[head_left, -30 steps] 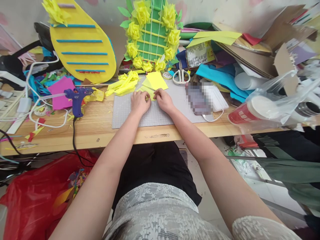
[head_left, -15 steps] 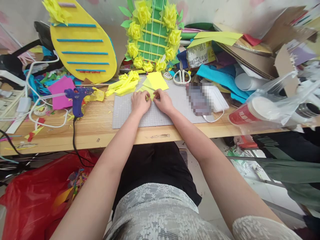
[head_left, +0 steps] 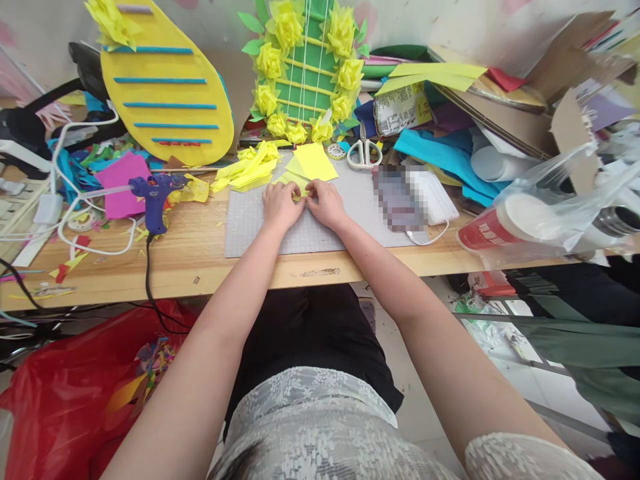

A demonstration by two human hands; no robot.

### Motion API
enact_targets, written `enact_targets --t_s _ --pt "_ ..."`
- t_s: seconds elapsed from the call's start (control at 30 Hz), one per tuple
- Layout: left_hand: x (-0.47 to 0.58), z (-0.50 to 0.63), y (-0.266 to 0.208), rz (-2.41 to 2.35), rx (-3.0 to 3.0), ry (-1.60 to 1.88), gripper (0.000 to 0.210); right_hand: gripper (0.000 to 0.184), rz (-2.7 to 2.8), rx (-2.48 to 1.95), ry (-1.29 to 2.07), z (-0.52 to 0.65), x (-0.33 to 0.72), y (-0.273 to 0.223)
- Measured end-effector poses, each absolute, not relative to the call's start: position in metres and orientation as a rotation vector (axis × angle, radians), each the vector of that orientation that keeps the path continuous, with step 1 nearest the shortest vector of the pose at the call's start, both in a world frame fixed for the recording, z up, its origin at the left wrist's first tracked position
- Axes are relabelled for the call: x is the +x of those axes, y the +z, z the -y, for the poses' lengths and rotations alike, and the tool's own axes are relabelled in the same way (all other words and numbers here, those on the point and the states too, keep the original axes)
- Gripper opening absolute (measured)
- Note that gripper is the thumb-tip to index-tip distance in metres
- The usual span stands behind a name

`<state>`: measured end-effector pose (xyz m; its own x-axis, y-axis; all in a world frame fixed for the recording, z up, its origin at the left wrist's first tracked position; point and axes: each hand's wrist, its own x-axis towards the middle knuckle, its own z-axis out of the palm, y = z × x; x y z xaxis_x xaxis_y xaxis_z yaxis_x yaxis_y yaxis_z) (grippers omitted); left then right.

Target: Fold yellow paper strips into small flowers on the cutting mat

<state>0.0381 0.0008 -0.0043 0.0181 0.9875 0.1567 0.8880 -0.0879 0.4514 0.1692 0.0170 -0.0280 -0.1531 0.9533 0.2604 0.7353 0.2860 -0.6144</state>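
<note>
My left hand (head_left: 281, 205) and my right hand (head_left: 327, 204) meet over the grey cutting mat (head_left: 245, 235), fingertips pinched together on a small piece of yellow paper (head_left: 299, 194). Most of that piece is hidden behind my fingers. Just beyond them lies a stack of square yellow paper sheets (head_left: 318, 162). Folded and crumpled yellow paper strips (head_left: 250, 168) are heaped to the left of the stack. White-handled scissors (head_left: 365, 156) rest at the mat's back edge. Behind stands a green ukulele-shaped board (head_left: 310, 80) ringed with yellow paper flowers.
A purple glue gun (head_left: 155, 200) stands at left, its black cord hanging over the desk edge. A yellow board (head_left: 165, 93) with blue bars leans behind it. At right are a blurred-out device (head_left: 400, 199), a white power bank (head_left: 436, 197) and a red-and-white cup (head_left: 490, 227) in plastic.
My fingertips have drawn very slightly closer together around the yellow paper. Everything else stays where it was.
</note>
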Motion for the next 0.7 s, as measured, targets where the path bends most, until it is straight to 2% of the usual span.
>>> enact_targets --t_s 0.13,0.3,0.5,0.7 --pt "0.037 -0.001 -0.003 -1.961 2.057 0.638 0.012 0.026 1.988 -1.52 0.434 -0.016 0.169 -0.027" --pt "0.033 0.0 -0.004 -1.988 2.049 0.671 0.019 0.027 2.027 -1.507 0.435 -0.015 0.171 -0.025" --pt "0.03 -0.001 -0.004 -1.953 1.986 0.754 0.011 0.027 1.942 -1.442 0.551 -0.016 0.175 -0.025" --pt "0.025 0.001 -0.005 -1.931 2.019 0.82 0.014 0.04 1.928 -1.366 0.566 -0.02 0.181 -0.021"
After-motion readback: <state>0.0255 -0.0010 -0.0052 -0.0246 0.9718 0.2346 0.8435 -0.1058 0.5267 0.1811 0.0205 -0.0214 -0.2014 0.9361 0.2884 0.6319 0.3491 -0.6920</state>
